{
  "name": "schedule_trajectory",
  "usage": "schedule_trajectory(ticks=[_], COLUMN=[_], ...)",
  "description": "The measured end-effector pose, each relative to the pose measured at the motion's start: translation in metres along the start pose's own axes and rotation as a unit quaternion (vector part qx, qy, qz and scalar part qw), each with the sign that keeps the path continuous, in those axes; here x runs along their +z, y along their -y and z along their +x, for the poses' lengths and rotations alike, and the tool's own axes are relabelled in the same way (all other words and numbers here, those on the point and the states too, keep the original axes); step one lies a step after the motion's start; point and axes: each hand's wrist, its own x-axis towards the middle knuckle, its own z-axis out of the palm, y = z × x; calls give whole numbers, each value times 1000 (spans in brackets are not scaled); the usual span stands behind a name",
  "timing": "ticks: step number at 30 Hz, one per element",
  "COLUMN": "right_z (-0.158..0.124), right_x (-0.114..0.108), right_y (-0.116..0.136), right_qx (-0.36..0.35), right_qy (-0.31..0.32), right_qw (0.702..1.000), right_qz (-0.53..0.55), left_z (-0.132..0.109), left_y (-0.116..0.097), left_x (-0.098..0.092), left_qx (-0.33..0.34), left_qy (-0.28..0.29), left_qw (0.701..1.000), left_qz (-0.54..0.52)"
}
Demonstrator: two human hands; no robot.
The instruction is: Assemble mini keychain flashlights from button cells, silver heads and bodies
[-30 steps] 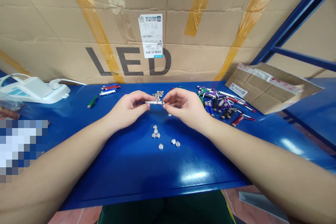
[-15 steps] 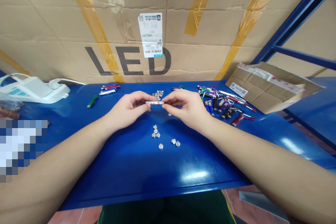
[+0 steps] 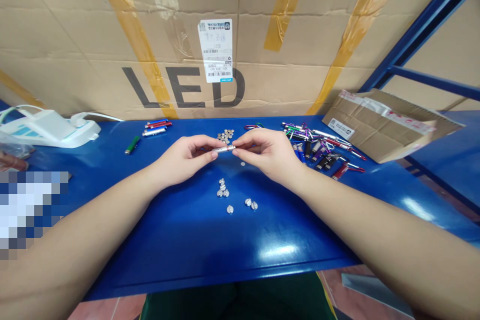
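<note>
A small silver mini flashlight (image 3: 224, 149) is held level above the blue table. My left hand (image 3: 183, 160) pinches its left end between thumb and fingertips. At its right end, the thumb and index finger of my right hand (image 3: 268, 152) are closed on the tip. Just behind the fingers lies a pile of button cells (image 3: 226, 135), partly hidden by my hands. One loose button cell (image 3: 243, 164) lies in front of my right fingers. Closer to me are several silver end caps (image 3: 223, 187), with a pair of end caps (image 3: 251, 204) to their right.
Several coloured mini flashlights with carabiner clips (image 3: 318, 147) lie at the right, near an open cardboard box (image 3: 378, 125). At the left are a green tube (image 3: 132, 145), several more tubes (image 3: 154, 131) and a white power strip (image 3: 56, 127). A large carton (image 3: 180, 50) stands behind.
The mini flashlight has shifted slightly and tilted, its right end now a little higher. My left fingers have moved a bit along with it; both hands keep their pinch.
</note>
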Motion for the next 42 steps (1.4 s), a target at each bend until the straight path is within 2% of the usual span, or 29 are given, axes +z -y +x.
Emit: schedule_trajectory(ticks=[4,21,25,31,35,39,40,42], right_z=[0,0,-2,-5,-4,-5,-6,-5], right_x=[0,0,1,4,5,5,5,5], right_y=[-2,-1,4,18,20,18,17,13], right_qx=[-25,-34,-96,-231,-264,-231,-200,-94], right_qy=[5,8,21,30,25,30,33,43], right_qw=[1000,999,992,958,947,959,969,992], right_qz=[-14,-33,-75,-165,-181,-162,-140,-69], left_z=[0,1,-2,-5,-5,-4,-4,-3], left_y=[0,1,-1,-7,-8,-6,-6,-6], left_x=[0,0,1,5,6,5,5,3], left_qx=[5,7,40,114,123,130,132,136], left_qy=[3,6,2,12,19,19,15,-6], left_qw=[1000,1000,999,993,992,991,990,988], left_qz=[-1,-8,16,38,31,32,41,74])
